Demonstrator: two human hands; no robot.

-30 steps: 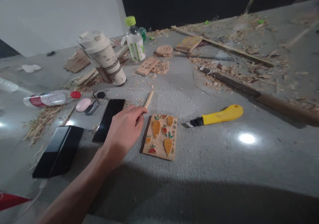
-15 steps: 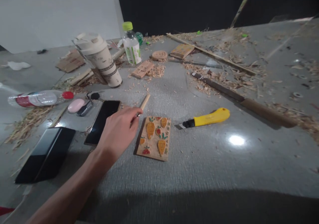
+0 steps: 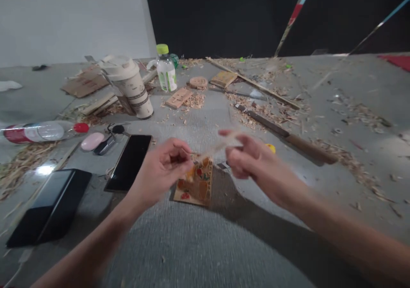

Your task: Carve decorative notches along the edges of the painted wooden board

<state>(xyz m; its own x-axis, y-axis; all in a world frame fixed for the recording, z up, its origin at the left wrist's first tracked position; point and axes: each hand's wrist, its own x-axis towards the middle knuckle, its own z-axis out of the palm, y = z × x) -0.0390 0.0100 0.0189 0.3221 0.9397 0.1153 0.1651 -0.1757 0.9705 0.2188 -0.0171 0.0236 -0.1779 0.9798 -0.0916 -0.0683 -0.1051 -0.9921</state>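
Observation:
My left hand is just left of a small carved wooden plaque, fingers curled toward the thumb; whatever is between them I cannot make out. My right hand, smeared by motion, is closed on a thin pale wooden stick. That stick slants above the plaque's top edge, its lower end blurred near my left fingertips. Painted orange and red fruits decorate the plaque, which lies flat on the grey surface. Beneath my right hand a yellow utility knife is mostly hidden; only a bit of its handle shows.
Left are a black phone, a dark folded device, a lying bottle and a paper cup. Behind stand a green-capped bottle and carved wood pieces. A long wooden-handled blade lies right among shavings.
My right hand has come in from the right and now has the stick, which my left hand held before. My left hand's fingers have turned upward. The view has tilted slightly.

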